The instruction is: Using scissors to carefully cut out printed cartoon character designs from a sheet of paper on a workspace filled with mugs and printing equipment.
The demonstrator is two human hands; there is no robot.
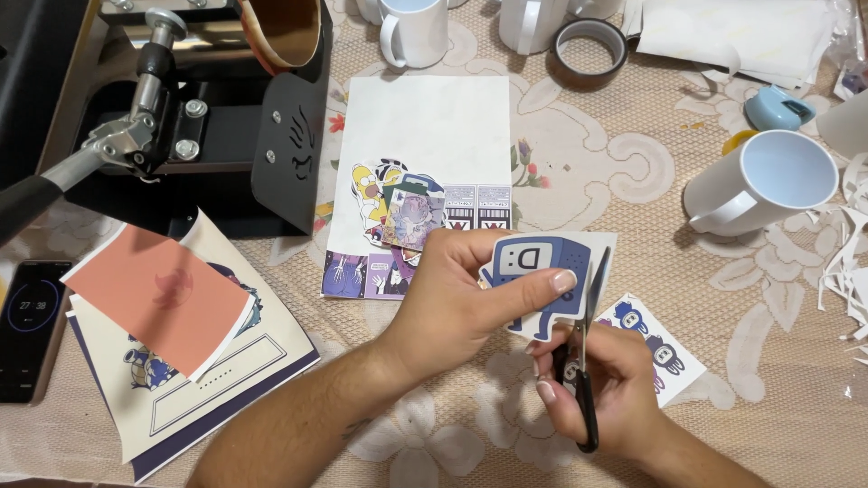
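Head view looks down on a worktop (633,172) under a patterned lace-look cloth, with a black mug press (208,117) filling its far left corner, lever handle sticking out toward the left edge. Near the press lies a stack of printed sheets (181,361) topped by an orange-pink page, and a dark phone (32,325) sits just beside it at the left edge. In the middle a white sheet (429,126) carries a small pile of cut-out cartoon pictures (402,208). A white mug (768,185) lies tipped on its side to the right, paper scraps (850,271) near it, a roll of tape (589,50) farther back. Close in, the left hand (452,307) pinches a blue cartoon cutout (542,271) between thumb and fingers, holding it above the cloth. The right hand (601,384) is wrapped around black scissors (586,361), blades pointing up along the cutout's right edge. A small printed card (655,348) lies just beside that hand.
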